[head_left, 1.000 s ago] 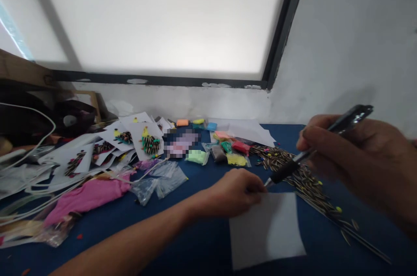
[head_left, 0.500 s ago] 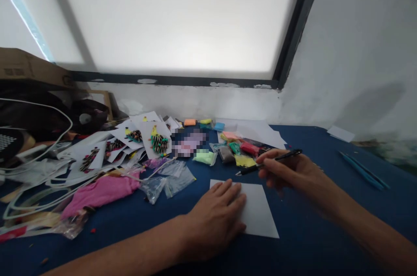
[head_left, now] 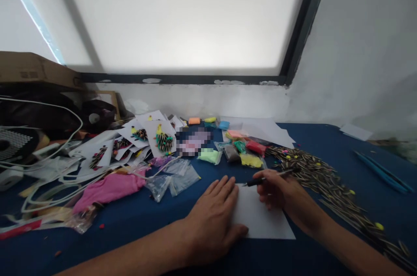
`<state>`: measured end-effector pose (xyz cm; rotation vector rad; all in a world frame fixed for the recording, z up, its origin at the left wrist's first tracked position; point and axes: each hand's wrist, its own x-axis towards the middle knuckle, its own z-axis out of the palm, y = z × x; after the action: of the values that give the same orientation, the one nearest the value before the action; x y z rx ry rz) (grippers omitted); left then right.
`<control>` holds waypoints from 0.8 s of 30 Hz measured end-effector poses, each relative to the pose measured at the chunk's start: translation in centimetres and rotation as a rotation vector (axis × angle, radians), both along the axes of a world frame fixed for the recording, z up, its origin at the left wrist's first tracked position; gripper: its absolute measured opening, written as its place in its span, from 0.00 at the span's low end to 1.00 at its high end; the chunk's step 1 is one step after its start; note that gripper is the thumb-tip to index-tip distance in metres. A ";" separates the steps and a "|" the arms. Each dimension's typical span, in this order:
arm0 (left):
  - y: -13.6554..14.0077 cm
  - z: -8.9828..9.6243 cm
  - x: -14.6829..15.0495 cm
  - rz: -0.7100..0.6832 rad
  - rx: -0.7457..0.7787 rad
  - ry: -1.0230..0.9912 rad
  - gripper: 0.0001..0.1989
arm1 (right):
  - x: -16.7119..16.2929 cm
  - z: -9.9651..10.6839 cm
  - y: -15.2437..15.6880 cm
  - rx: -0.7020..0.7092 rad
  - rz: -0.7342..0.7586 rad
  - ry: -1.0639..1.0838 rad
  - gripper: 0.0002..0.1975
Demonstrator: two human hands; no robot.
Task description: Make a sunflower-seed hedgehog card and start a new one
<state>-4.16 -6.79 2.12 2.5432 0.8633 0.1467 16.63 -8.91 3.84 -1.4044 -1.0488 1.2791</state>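
A blank white sheet of paper lies on the blue tabletop in front of me. My left hand rests flat over its left edge, fingers stretched forward and thumb out to the side. In my right hand is a black pen, pinched between thumb and fingers. Its tip points left, close to the top edge of the paper; whether it touches I cannot tell. Just right of my right hand spreads a pile of striped sunflower seeds with a few yellow bits among them.
Bags of coloured clay, including a red one and a green one, lie beyond the paper. To the left are seed-decorated cards, a pink cloth, clear bags and white cables. Blue tweezers lie far right.
My right hand has lowered the pen toward the paper's top edge. My left hand stays flat on the paper. The seed pile, hidden by my right arm before, now shows.
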 end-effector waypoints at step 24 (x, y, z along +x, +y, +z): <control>1.5 0.4 -2.2 -0.064 -0.059 0.013 0.53 | -1.4 -1.1 -0.3 0.026 0.213 -0.293 0.23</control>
<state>-6.40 -5.32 2.52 2.5162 0.7792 0.0837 15.23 -9.18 2.75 -1.5225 -1.4397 1.2269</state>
